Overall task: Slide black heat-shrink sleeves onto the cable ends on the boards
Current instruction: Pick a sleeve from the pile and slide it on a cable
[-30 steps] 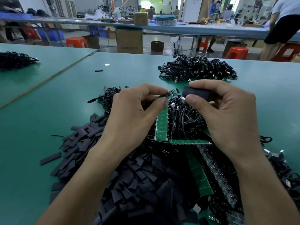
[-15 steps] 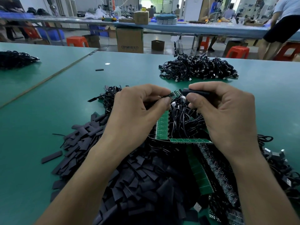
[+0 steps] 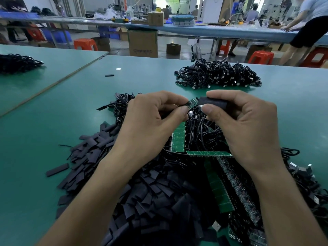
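Even overhead light is filling a wide-angle view, sharp near and soft far

Light is falling from above, laying soft shadows under the left hand (image 3: 150, 125) and right hand (image 3: 248, 128) on the green table (image 3: 53, 121), where one small white glare spot (image 3: 118, 69) is shining. The sleeve (image 3: 215, 103) pinched by the right hand and the board (image 3: 193, 101) pinched by the left are showing fairly crisp, while the sleeve pile (image 3: 159, 201) is sinking into near-featureless black. The far bench (image 3: 195, 30) is bending with lens distortion and looking hazy, and the person (image 3: 308, 23) at the right edge is blurring
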A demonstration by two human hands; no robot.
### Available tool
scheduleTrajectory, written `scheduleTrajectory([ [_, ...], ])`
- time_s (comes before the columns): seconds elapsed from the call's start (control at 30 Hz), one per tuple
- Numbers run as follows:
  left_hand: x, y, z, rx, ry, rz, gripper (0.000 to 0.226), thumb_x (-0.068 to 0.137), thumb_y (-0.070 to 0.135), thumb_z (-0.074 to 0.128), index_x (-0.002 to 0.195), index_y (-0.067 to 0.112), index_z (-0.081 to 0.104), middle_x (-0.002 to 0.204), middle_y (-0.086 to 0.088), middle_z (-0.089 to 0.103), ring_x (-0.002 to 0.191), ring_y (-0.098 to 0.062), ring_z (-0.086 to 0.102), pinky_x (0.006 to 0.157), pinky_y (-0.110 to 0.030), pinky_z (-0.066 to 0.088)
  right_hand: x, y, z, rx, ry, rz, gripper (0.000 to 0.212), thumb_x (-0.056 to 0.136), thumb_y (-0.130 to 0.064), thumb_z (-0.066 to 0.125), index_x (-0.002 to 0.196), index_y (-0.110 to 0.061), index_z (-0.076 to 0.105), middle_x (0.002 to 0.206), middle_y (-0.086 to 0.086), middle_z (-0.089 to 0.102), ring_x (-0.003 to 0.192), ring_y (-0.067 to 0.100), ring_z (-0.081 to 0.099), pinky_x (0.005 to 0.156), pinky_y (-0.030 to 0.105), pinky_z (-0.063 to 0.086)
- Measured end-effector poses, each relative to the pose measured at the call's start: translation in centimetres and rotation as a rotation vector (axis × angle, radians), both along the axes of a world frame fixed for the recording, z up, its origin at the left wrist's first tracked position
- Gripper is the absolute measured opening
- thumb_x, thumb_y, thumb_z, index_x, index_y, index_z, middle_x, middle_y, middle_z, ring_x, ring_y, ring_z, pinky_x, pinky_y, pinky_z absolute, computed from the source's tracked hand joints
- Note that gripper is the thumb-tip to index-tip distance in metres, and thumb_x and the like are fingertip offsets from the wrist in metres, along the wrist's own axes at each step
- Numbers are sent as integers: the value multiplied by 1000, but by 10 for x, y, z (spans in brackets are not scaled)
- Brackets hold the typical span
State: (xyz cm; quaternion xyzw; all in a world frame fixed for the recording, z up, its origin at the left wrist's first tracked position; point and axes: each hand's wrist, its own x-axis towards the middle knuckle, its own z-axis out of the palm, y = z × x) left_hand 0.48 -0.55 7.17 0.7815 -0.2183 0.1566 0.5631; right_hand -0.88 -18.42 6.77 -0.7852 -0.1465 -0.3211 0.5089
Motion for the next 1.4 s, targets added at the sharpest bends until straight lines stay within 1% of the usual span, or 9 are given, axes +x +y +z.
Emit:
scheduleTrajectory([
  [0.23, 0, -1, -1, -23, 31, -35, 16, 90, 16, 72, 93, 31, 71, 78, 14, 76, 76, 0, 72, 65, -14, 54, 3, -3, -2, 3, 22, 33, 25, 83, -21, 80, 97, -40, 70, 89, -25, 74, 79, 0, 72, 76, 17, 56],
  [0.57, 2, 1, 0, -87, 72, -116, 14, 92, 9, 68, 95, 22, 73, 76, 9, 76, 60, 7, 64, 60, -4, 44, 4, -11, -6, 14, 18, 95, 29, 81, -21, 81, 103, -38, 73, 99, -18, 75, 91, 7, 72, 85, 28, 59],
  [0.77, 2, 2, -2, -37, 100, -144, 15, 92, 13, 70, 97, 27, 73, 79, 9, 76, 72, -4, 70, 63, -15, 51, 6, -13, -5, -62, 33, 202, 27, 78, -27, 80, 100, -42, 73, 93, -16, 74, 89, 8, 71, 80, 21, 54],
  [0.83, 2, 2, -2, -28, 114, -164, 13, 92, 16, 70, 97, 28, 69, 81, 7, 77, 69, -20, 67, 63, -22, 50, 6, -14, -6, -65, 41, 229, 26, 78, -26, 79, 99, -41, 74, 93, -17, 74, 89, 8, 71, 80, 20, 54],
  [0.97, 3, 4, -1, -25, 129, -211, 15, 92, 15, 72, 99, 23, 61, 82, 5, 78, 76, -34, 69, 66, -29, 51, 6, -14, -7, -9, 69, 301, 24, 79, -20, 79, 97, -36, 76, 91, -14, 77, 85, 8, 73, 77, 20, 57],
  [1.07, 2, 6, -2, -18, 138, -191, 15, 90, 18, 73, 98, 23, 61, 80, 1, 77, 68, -30, 66, 64, -36, 55, 6, -15, -7, 23, 84, 316, 24, 80, -17, 80, 96, -35, 77, 85, -10, 77, 73, 10, 73, 71, 19, 57],
  [1.17, 3, 5, -6, 61, 141, -60, 18, 85, 38, 77, 89, 25, 65, 73, -3, 74, 68, -35, 66, 66, -48, 56, 6, -15, -8, 28, 98, 283, 22, 80, -17, 79, 95, -33, 77, 81, -7, 77, 68, 12, 73, 67, 18, 56],
  [1.27, 5, 5, -8, 134, 115, 19, 32, 83, 49, 74, 73, 19, 70, 60, -4, 67, 51, -13, 55, 52, -29, 47, 7, -16, -9, 28, 96, 250, 23, 81, -14, 79, 95, -32, 77, 79, -6, 77, 67, 13, 73, 66, 18, 56],
  [1.4, 6, 5, -6, 104, 125, -17, 30, 90, 41, 69, 74, 16, 73, 55, -11, 57, 48, -11, 42, 48, -20, 33, 8, -18, -9, 59, 89, 239, 21, 82, -13, 79, 93, -32, 77, 74, -4, 75, 62, 12, 71, 61, 17, 54],
])
